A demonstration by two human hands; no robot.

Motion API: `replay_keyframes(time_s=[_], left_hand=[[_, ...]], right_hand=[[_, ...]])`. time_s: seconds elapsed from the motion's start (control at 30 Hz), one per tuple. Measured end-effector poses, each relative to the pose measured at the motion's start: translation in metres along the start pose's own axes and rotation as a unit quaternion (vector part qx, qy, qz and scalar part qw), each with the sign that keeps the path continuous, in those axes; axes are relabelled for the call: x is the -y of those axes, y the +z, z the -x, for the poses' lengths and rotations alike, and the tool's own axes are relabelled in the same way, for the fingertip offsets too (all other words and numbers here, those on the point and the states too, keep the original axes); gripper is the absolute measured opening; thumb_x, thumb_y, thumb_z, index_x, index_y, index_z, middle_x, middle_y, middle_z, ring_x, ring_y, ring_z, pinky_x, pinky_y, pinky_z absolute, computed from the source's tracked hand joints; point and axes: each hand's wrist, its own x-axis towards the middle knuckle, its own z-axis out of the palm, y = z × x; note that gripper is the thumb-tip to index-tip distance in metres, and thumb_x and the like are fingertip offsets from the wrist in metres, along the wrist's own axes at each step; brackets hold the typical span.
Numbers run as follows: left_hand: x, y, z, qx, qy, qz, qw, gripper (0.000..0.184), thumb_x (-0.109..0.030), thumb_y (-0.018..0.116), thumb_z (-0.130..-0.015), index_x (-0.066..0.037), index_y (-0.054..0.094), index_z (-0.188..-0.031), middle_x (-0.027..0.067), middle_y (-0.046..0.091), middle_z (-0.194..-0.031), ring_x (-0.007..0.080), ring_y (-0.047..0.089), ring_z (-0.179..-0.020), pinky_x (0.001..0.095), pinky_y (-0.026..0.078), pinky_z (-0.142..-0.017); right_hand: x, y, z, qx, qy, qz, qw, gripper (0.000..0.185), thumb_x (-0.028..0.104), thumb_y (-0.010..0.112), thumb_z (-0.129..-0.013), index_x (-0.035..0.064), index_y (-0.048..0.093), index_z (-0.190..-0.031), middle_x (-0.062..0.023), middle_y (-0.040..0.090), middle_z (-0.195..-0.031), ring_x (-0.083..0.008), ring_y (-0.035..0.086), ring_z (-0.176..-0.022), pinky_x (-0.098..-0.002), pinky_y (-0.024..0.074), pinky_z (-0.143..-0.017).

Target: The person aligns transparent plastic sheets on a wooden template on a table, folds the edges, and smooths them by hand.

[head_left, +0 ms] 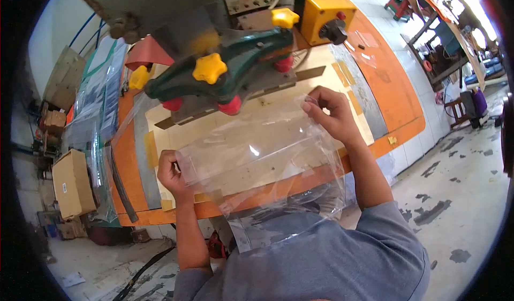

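Note:
A clear plastic sheet (251,151), with a fold line across it, is stretched between my two hands over the front of the work table. My left hand (174,175) is closed on its left edge. At the upper right corner, my right hand (332,113) pinches the sheet between thumb and fingers. The lower part of the plastic hangs past the table edge in front of my shirt. Just beyond the sheet is a green machine head (241,68) with yellow star knobs (210,68) and a long metal bar (182,120) beneath it.
A yellow control box (326,14) with a dark knob stands at the machine's right. The orange table (396,97) carries a pale board edged with tape. Plastic sheets (101,97) hang at the left, near a cardboard box (73,185). A workbench (444,39) is far right.

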Motion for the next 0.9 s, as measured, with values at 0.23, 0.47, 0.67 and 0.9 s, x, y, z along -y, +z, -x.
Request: replay_keyframes(time_s=[0.23, 0.47, 0.67, 0.9], left_hand=[[-0.023, -0.004, 0.004, 0.041, -0.04, -0.083, 0.995, 0.021, 0.0, 0.072, -0.086, 0.0, 0.079, -0.106, 0.0039, 0.065, -0.085, 0.0146, 0.061, -0.076, 0.0264, 0.046, -0.067], [-0.043, -0.017, 0.007, 0.102, -0.309, 0.281, 0.903, 0.06, -0.022, 0.075, -0.095, -0.007, 0.057, -0.15, 0.0213, 0.065, -0.14, 0.0309, 0.071, -0.115, 0.0401, 0.062, -0.093], [-0.092, 0.0, 0.01, 0.318, -0.278, 0.483, 0.767, 0.134, -0.073, 0.075, -0.08, -0.034, -0.021, -0.165, 0.0267, 0.003, -0.173, 0.0479, 0.014, -0.158, 0.0689, 0.039, -0.115], [-0.109, 0.029, 0.034, 0.385, -0.305, 0.67, 0.557, 0.125, -0.093, 0.057, -0.074, -0.053, -0.028, -0.156, 0.0272, -0.01, -0.173, 0.0614, 0.009, -0.153, 0.0748, 0.029, -0.116]], right_hand=[[0.01, 0.002, 0.002, 0.005, 0.061, -0.121, 0.991, 0.033, 0.033, 0.067, -0.105, 0.0013, 0.065, -0.094, 0.0013, 0.058, -0.074, -0.0061, 0.055, -0.061, -0.0238, 0.0428, -0.053], [0.011, 0.01, 0.008, -0.037, 0.001, -0.154, 0.987, 0.049, 0.046, 0.051, -0.11, 0.0016, 0.069, -0.103, -0.0001, 0.061, -0.08, -0.0065, 0.056, -0.071, -0.024, 0.045, -0.06], [0.033, 0.029, 0.031, 0.002, 0.078, -0.209, 0.975, 0.062, 0.052, 0.037, -0.113, 0.0004, 0.072, -0.111, -0.006, 0.071, -0.092, -0.0126, 0.064, -0.081, -0.027, 0.0502, -0.073], [0.04, 0.057, 0.068, 0.013, 0.15, -0.394, 0.907, 0.066, 0.059, 0.036, -0.111, 0.0019, 0.067, -0.124, -0.0092, 0.068, -0.097, -0.0152, 0.064, -0.084, -0.0295, 0.0513, -0.076]])
